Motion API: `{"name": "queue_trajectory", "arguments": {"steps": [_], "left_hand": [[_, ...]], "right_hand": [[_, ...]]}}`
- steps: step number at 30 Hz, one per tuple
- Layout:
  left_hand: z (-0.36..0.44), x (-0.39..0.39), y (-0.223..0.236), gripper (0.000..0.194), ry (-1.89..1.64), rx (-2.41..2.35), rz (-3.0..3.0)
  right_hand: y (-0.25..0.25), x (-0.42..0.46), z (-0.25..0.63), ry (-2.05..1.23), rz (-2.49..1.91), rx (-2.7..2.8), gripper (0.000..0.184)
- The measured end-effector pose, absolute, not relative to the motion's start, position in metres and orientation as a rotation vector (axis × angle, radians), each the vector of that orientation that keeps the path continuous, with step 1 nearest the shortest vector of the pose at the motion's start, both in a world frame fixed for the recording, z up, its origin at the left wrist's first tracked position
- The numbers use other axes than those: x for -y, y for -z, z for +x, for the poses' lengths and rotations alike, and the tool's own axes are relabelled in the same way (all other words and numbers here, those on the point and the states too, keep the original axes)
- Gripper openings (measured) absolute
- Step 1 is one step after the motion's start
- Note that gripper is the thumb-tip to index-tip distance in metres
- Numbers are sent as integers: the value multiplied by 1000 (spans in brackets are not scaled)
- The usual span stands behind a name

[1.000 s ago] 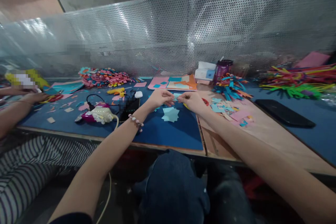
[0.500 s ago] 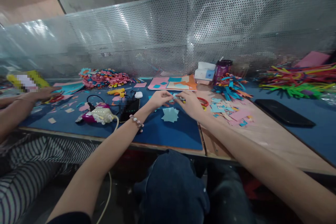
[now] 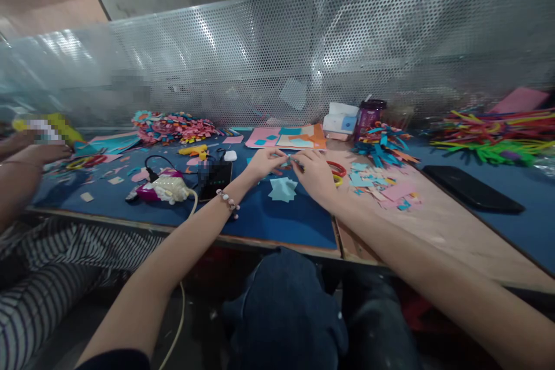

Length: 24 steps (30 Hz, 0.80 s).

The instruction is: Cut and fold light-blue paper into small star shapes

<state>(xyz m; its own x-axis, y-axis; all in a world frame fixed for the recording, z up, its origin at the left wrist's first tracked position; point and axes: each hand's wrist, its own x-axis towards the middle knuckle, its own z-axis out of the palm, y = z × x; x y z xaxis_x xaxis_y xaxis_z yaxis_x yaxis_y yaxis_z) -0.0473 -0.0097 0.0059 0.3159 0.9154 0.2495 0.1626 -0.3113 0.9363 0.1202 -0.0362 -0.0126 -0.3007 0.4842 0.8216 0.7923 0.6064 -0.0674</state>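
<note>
My left hand (image 3: 265,163) and my right hand (image 3: 313,173) meet over the blue mat (image 3: 277,222), fingertips pinched together. Between them is a small light-blue piece of paper (image 3: 289,158), mostly covered by the fingers. Just below my hands, a pale-blue star-shaped paper cutout (image 3: 282,189) lies flat on the mat. Red-and-yellow-handled scissors (image 3: 335,171) lie beside my right hand, partly hidden by it. Beyond my hands are pink and orange paper sheets (image 3: 264,137) with blue pieces on them.
A power strip (image 3: 167,188), phone (image 3: 215,179) and yellow glue gun (image 3: 193,151) lie left. Paper scraps (image 3: 385,185), a tissue pack (image 3: 340,121) and a black phone (image 3: 472,188) are right. At far left, a co-worker's hands (image 3: 32,153) hold something yellow.
My hands stay nearly in place, with the fingers shifting slightly around the small blue paper. At the far left, the co-worker's hands have moved closer together around the yellow thing.
</note>
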Motion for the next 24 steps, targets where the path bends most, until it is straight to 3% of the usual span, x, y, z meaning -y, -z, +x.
{"name": "queue_trajectory", "arguments": {"steps": [12,24], "left_hand": [[-44,15,-8,23,-1056,-875,1709],[-41,18,-11,13,-1171,-883,1593]], "right_hand": [[10,41,116,438,-1115,1848,12],[10,41,117,595,-1036,1938,21]]}}
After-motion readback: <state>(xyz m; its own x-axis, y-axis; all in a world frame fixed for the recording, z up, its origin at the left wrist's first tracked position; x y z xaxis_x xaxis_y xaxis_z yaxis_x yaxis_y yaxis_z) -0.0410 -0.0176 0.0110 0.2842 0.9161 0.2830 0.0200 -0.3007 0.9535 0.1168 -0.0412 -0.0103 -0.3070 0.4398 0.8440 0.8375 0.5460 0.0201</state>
